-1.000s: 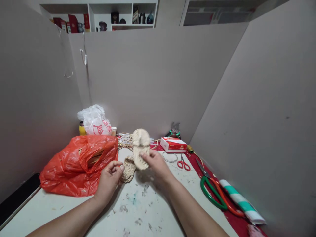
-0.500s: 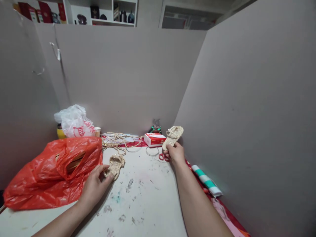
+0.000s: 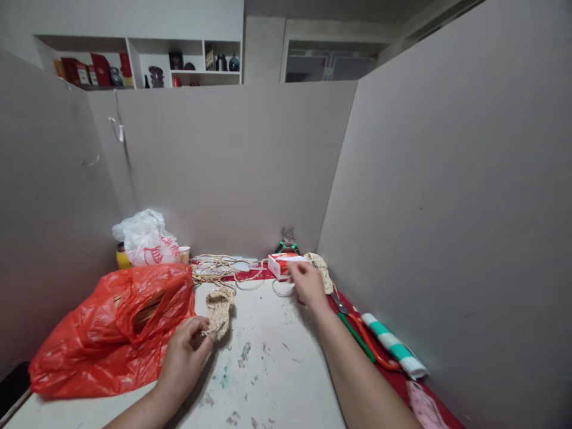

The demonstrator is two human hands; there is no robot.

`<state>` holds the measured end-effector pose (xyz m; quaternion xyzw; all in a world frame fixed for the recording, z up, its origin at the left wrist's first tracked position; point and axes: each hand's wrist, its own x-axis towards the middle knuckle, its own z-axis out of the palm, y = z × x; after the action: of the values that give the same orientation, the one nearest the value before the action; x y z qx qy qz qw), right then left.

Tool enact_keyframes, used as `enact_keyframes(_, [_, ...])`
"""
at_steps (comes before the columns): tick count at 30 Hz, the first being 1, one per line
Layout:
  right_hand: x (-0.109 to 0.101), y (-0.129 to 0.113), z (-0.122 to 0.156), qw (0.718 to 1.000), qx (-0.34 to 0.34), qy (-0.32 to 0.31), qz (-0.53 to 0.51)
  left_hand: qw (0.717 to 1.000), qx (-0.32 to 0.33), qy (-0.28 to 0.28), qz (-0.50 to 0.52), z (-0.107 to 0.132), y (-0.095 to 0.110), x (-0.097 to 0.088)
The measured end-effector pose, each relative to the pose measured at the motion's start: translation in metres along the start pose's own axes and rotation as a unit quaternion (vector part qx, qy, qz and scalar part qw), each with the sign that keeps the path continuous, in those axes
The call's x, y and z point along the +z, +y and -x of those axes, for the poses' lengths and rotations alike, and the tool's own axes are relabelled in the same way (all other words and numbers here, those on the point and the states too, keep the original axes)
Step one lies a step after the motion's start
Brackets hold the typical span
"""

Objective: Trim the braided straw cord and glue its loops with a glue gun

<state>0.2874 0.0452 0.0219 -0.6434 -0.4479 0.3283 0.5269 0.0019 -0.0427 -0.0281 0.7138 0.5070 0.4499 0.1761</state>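
Observation:
My left hand [image 3: 187,351] pinches the near end of a small woven straw sandal [image 3: 220,311], tilted just above the white table. The sandal's strap end points away from me. My right hand [image 3: 308,286] is in front of the red and white box [image 3: 279,266], with its fingers loosely bent and no sandal in them. Just beyond that hand, a second straw sandal [image 3: 325,275] lies against the right partition, partly hidden by the hand. A bit of red handle shows under the right hand.
A red plastic bag [image 3: 111,333] fills the left side. Straw cord [image 3: 218,268] lies loosely at the back. Along the right edge are pliers with red and green handles [image 3: 369,339] and a green-striped roll [image 3: 395,345]. Grey partitions [image 3: 223,167] surround the table.
My right hand has let go of its sandal by the right partition and moved slightly left and down. My left hand still holds the other sandal. The view has tilted up.

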Motion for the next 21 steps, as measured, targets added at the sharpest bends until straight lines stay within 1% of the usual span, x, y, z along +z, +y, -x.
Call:
enact_keyframes(1, [0.013,-0.002,0.010,0.996,0.008,-0.088,-0.001,1.000,0.007,0.002,-0.004,0.000,0.002,0.000])
enact_keyframes(2, [0.026,-0.004,0.021,0.986,0.019,-0.168,-0.002,1.000,0.015,0.002,-0.012,0.001,0.004,0.000])
enact_keyframes(4, [0.048,-0.005,0.041,0.952,0.044,-0.302,0.002,0.999,0.035,-0.002,-0.027,0.003,0.008,0.000])
enact_keyframes(5, [0.056,-0.006,0.049,0.937,0.050,-0.347,0.001,0.999,0.044,-0.009,-0.031,0.004,0.010,0.000])
enact_keyframes(6, [0.062,-0.007,0.055,0.924,0.049,-0.378,-0.008,0.998,0.052,-0.015,-0.031,0.006,0.012,0.000])
enact_keyframes(7, [0.065,-0.008,0.057,0.917,0.045,-0.397,-0.023,0.998,0.057,-0.023,-0.025,0.007,0.013,0.000])
enact_keyframes(8, [0.065,-0.010,0.056,0.915,0.038,-0.401,-0.040,0.998,0.057,-0.029,-0.014,0.009,0.013,0.001])
enact_keyframes(10, [0.054,-0.013,0.045,0.926,0.023,-0.369,-0.072,0.998,0.042,-0.036,0.021,0.011,0.012,0.004])
enact_keyframes(11, [0.045,-0.014,0.035,0.939,0.017,-0.334,-0.082,0.998,0.030,-0.039,0.038,0.012,0.011,0.005])
enact_keyframes(13, [0.018,-0.014,0.013,0.966,0.008,-0.234,-0.108,0.997,0.005,-0.052,0.057,0.012,0.007,0.008])
enact_keyframes(15, [-0.012,-0.009,-0.008,0.984,-0.001,-0.100,-0.147,0.996,-0.013,-0.073,0.058,0.012,0.005,0.010])
enact_keyframes(17, [-0.037,-0.001,-0.025,0.983,0.002,0.014,-0.183,0.994,-0.025,-0.093,0.056,0.011,0.004,0.010])
enact_keyframes(18, [-0.046,0.005,-0.030,0.980,0.009,0.052,-0.193,0.993,-0.029,-0.100,0.057,0.010,0.004,0.010])
enact_keyframes(19, [-0.051,0.010,-0.034,0.977,0.019,0.077,-0.198,0.992,-0.030,-0.106,0.060,0.010,0.004,0.010])
enact_keyframes(21, [-0.050,0.019,-0.036,0.975,0.033,0.096,-0.195,0.991,-0.030,-0.113,0.065,0.010,0.006,0.010])
